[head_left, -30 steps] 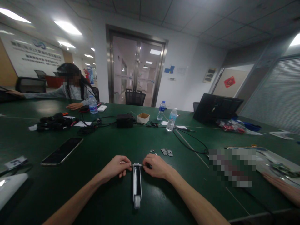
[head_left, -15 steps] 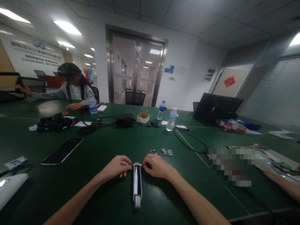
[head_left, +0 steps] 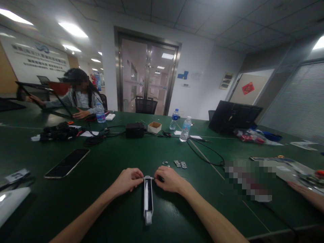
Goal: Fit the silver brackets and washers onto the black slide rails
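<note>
A long, narrow, white and silver channel-shaped frame [head_left: 144,202] lies on the green table in front of me, its long axis pointing away. Across its far end runs a thin crosswise rod [head_left: 148,178]. My left hand [head_left: 128,180] pinches the rod's left end. From the other side, the fingers of my right hand [head_left: 167,179] are closed at its right end. The fingers cover both tips, so what is on them cannot be made out. Just beyond my right hand lie several small metal rings or nuts [head_left: 166,163] and several flat grey metal plates [head_left: 180,164].
A phone [head_left: 68,163] rests at left. Farther back stand a black adapter box [head_left: 135,130], an open carton [head_left: 154,127] and water bottles [head_left: 185,129]. A monitor [head_left: 234,116] leans at right. Another person's hand [head_left: 301,190] is near a board at right; a person holding a dark frame sits across.
My left fingers have closed in slightly toward the rod; my right hand and the frame look unmoved. The person across has swung the dark frame rightward, and the hand at right has shifted slightly.
</note>
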`<act>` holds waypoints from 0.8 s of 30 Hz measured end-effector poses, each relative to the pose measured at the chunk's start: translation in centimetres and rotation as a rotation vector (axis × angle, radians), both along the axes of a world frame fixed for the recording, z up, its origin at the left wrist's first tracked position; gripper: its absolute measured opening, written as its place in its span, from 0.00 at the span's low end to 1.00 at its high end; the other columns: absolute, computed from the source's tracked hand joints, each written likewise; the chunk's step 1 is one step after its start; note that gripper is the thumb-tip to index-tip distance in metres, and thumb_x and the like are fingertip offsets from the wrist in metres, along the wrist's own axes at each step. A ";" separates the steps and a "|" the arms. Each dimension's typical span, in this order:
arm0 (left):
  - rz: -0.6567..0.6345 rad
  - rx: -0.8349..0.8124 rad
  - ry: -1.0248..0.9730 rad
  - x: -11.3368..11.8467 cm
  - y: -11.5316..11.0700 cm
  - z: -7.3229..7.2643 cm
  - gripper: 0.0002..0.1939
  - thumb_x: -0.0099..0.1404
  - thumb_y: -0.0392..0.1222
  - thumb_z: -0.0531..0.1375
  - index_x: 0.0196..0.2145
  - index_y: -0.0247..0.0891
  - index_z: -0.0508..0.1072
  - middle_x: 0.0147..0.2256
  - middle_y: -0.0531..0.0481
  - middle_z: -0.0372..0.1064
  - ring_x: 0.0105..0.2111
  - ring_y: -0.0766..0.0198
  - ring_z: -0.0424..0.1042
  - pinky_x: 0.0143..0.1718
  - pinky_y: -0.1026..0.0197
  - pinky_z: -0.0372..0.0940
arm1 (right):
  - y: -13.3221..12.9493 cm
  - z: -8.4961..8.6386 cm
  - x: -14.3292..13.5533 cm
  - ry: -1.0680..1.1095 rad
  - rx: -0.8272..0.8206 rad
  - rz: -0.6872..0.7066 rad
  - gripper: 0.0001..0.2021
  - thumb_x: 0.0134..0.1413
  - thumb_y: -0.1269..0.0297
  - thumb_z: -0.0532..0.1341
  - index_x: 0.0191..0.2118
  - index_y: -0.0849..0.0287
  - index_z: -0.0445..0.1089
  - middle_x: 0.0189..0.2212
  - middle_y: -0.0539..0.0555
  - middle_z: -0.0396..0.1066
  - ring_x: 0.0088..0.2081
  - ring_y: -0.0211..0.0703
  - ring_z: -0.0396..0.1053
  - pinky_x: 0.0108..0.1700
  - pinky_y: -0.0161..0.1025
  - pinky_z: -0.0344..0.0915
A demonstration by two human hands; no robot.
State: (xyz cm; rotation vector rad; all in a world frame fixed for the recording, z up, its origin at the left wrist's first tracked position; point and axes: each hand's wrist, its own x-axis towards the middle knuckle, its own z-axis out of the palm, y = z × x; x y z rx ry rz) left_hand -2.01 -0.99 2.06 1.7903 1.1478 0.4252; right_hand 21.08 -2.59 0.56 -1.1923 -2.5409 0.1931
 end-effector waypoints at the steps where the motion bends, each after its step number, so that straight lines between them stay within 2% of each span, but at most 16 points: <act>1: -0.002 0.002 0.007 0.0 0.0 0.0 0.23 0.54 0.56 0.60 0.39 0.34 0.72 0.32 0.50 0.71 0.23 0.69 0.66 0.20 0.67 0.59 | 0.0 0.0 0.0 -0.001 0.001 -0.001 0.04 0.55 0.69 0.58 0.34 0.60 0.71 0.32 0.53 0.70 0.34 0.39 0.66 0.37 0.33 0.61; 6: 0.013 0.008 -0.005 0.1 0.2 -0.3 0.21 0.54 0.53 0.60 0.38 0.34 0.71 0.33 0.49 0.71 0.22 0.69 0.66 0.19 0.68 0.59 | -0.1 0.1 0.0 -0.014 -0.004 -0.012 0.04 0.55 0.69 0.58 0.34 0.60 0.71 0.32 0.53 0.70 0.34 0.39 0.66 0.37 0.33 0.60; 11: 0.021 0.026 -0.018 0.1 0.4 -0.8 0.18 0.54 0.51 0.60 0.36 0.34 0.70 0.29 0.51 0.71 0.21 0.68 0.66 0.18 0.68 0.59 | -0.1 0.1 0.0 -0.022 -0.008 -0.021 0.03 0.55 0.69 0.59 0.33 0.60 0.71 0.31 0.53 0.70 0.34 0.39 0.66 0.37 0.33 0.60; 24: 0.015 -0.009 0.004 -0.1 0.0 0.0 0.16 0.55 0.48 0.59 0.36 0.34 0.69 0.30 0.51 0.70 0.22 0.69 0.66 0.21 0.68 0.61 | -0.2 0.4 0.0 -0.020 -0.015 -0.016 0.05 0.56 0.68 0.58 0.34 0.60 0.71 0.32 0.53 0.70 0.34 0.39 0.66 0.37 0.34 0.61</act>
